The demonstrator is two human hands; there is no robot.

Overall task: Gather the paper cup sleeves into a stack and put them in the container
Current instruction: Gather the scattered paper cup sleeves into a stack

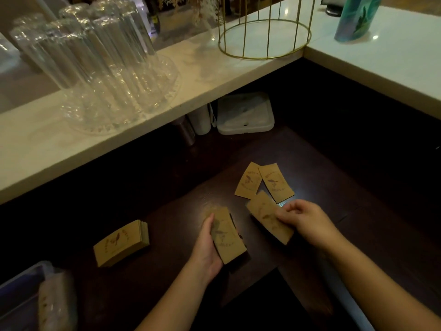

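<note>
Flat brown paper cup sleeves with a bird print lie on a dark wooden counter (322,177). My left hand (206,249) grips a thick stack of sleeves (226,237) from its left side. My right hand (303,219) pinches a smaller bunch of sleeves (266,215), tilted, just right of that stack. Two loose sleeves (262,182) rest flat and overlapping a little beyond my right hand. Another neat stack (121,242) sits alone to the left. The clear plastic container (21,280) is at the lower left edge, with a plastic-wrapped bundle (56,304) in it.
A pale raised ledge (202,75) runs above the counter, carrying upturned clear glasses on a glass tray (107,75), a gold wire frame (265,34) and a teal tumbler (356,17). Under the ledge sit a lidded white box (245,113) and small canisters (191,125).
</note>
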